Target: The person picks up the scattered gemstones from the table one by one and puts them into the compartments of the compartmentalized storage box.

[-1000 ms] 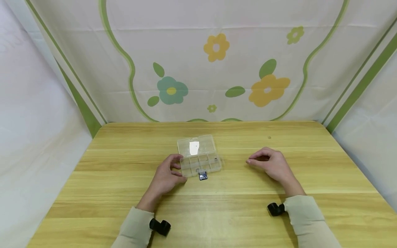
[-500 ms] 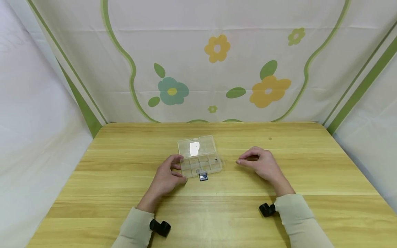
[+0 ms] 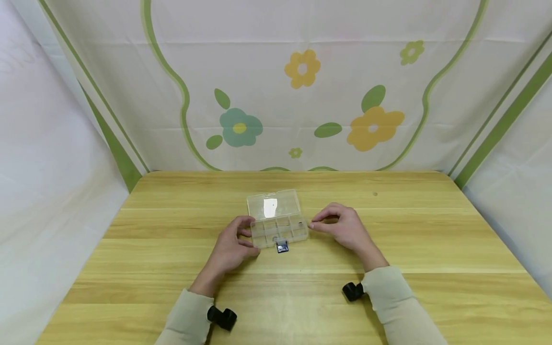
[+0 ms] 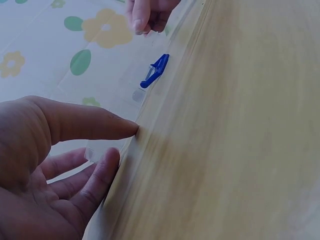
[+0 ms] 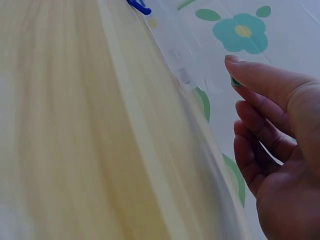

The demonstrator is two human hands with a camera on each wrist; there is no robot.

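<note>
From the head camera, your left hand point(image 3: 230, 247) grips the left end of the clear plastic box point(image 3: 278, 225), thumb and fingers curled round its corner, in the middle of the wooden table point(image 3: 172, 297). The box lies open, its lid folded flat away from you, and its long axis runs left to right between your hands. Your right hand point(image 3: 342, 231) sits just beside the right end, fingertips drawn together with nothing between them; I cannot tell whether they touch the box. A small blue clasp point(image 3: 282, 246) sticks out of the near long side. There is open tabletop all round, the edges well apart from the box. In the left wrist view, your thumb point(image 4: 95, 122) and a finger rest on the box's end, the blue clasp point(image 4: 155, 70) further along. In the right wrist view, your fingers point(image 5: 260, 80) are loosely curled and bare, close to the box's clear corner point(image 5: 192, 75).
</note>
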